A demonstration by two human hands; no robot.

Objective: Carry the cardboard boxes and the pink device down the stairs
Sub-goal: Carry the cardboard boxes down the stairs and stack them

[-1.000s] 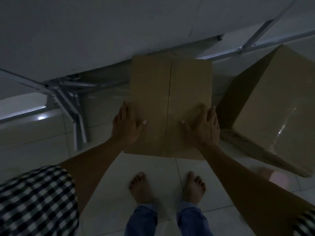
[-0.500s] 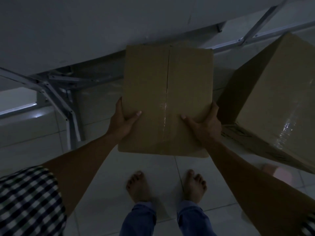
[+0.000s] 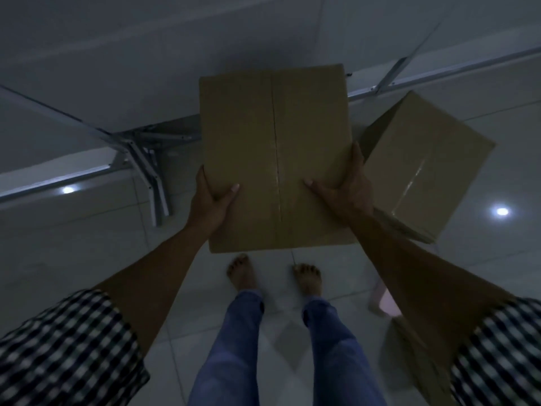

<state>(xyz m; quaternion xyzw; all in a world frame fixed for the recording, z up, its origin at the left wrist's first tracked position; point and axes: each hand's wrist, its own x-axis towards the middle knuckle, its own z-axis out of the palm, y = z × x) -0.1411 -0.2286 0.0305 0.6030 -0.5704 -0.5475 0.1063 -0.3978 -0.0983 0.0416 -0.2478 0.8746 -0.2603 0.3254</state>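
Observation:
A taped brown cardboard box (image 3: pixel 275 148) hangs in the air in front of me, above my bare feet. My left hand (image 3: pixel 209 203) grips its left side, thumb on top. My right hand (image 3: pixel 348 189) grips its right side the same way. A second cardboard box (image 3: pixel 427 159) rests tilted on the tiled floor to the right. A pink device (image 3: pixel 386 303) lies on the floor behind my right forearm, mostly hidden. Part of a third cardboard box (image 3: pixel 409 356) shows under that arm at the lower right.
A white table with a folding metal leg frame (image 3: pixel 149 177) stands ahead, its top (image 3: pixel 117 54) filling the upper view. The floor is glossy pale tile (image 3: pixel 73 244) with lamp reflections. The room is dim.
Both hands shifted from lying flat on the box top to gripping its sides, and the box has come up off the floor toward me. My head has risen.

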